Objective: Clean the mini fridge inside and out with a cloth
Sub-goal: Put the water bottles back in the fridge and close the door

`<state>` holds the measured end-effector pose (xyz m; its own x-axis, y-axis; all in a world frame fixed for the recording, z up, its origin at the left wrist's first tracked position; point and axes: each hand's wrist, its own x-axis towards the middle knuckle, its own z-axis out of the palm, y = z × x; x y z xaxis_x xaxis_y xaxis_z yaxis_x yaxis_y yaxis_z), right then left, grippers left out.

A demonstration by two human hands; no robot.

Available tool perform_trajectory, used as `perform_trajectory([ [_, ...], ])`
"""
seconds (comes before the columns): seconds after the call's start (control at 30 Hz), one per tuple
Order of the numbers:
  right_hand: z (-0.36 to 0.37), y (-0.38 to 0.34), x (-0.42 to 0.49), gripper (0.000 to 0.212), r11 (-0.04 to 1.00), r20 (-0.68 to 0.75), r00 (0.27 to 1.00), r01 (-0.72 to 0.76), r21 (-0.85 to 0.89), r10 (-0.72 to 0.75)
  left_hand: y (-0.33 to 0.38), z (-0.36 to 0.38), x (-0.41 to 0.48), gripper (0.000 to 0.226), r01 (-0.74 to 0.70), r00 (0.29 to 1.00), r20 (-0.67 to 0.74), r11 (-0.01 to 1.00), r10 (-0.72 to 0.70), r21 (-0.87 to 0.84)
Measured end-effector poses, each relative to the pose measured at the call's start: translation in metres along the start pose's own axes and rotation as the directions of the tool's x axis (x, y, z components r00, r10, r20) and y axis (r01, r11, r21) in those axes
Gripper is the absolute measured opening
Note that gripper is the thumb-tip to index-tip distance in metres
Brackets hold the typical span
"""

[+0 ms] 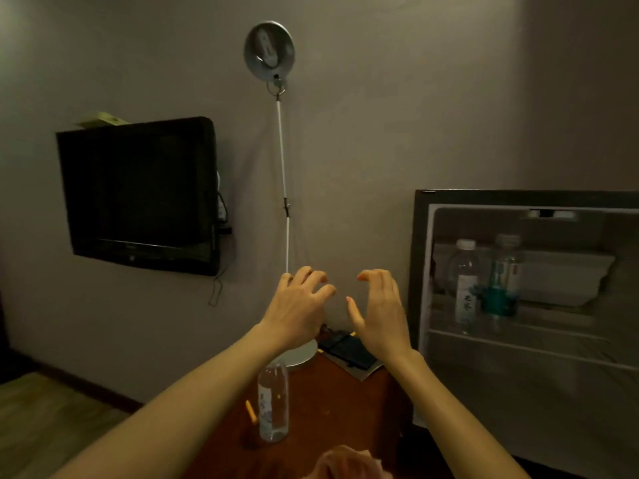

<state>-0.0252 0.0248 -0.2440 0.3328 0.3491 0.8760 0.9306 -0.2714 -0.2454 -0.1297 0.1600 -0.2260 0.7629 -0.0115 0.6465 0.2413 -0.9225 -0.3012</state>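
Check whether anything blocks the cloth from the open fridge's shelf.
A clear bottle and a green-labelled bottle stand in the fridge shelf. The pink cloth lies on the table; left hand and right hand hold nothing.

Brown table with bottle, orange pen, lamp base, pink cloth

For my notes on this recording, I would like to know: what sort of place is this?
Probably a hotel room or a small bedroom: a television is mounted on the wall, and an open mini fridge holding water bottles stands beside a wooden table.
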Motion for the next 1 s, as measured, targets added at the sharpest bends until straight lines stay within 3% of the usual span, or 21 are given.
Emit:
perform_trajectory([
  [0.13, 0.053, -0.028, -0.025, 0.034, 0.997, 0.223, 0.975, 0.000, 0.076, -0.017, -0.040, 0.009, -0.047, 0.041, 0.105, 0.978, 0.170, 0.991, -0.118, 0.088],
  [0.33, 0.122, -0.056, -0.065, 0.039, 0.991, 0.516, 0.853, -0.122, 0.052, 0.078, -0.064, 0.025, -0.110, 0.046, 0.198, 0.894, 0.374, 0.967, -0.246, 0.163],
  [0.67, 0.152, -0.070, -0.069, 0.035, 0.972, 0.497, 0.851, -0.227, 0.054, 0.171, -0.069, 0.039, -0.160, 0.047, 0.218, 0.855, 0.445, 0.963, -0.267, 0.160],
  [1.0, 0.127, -0.068, -0.075, 0.030, 0.960, 0.464, 0.856, -0.277, 0.035, 0.230, -0.053, 0.029, -0.146, 0.046, 0.213, 0.913, 0.337, 0.973, -0.230, 0.086],
])
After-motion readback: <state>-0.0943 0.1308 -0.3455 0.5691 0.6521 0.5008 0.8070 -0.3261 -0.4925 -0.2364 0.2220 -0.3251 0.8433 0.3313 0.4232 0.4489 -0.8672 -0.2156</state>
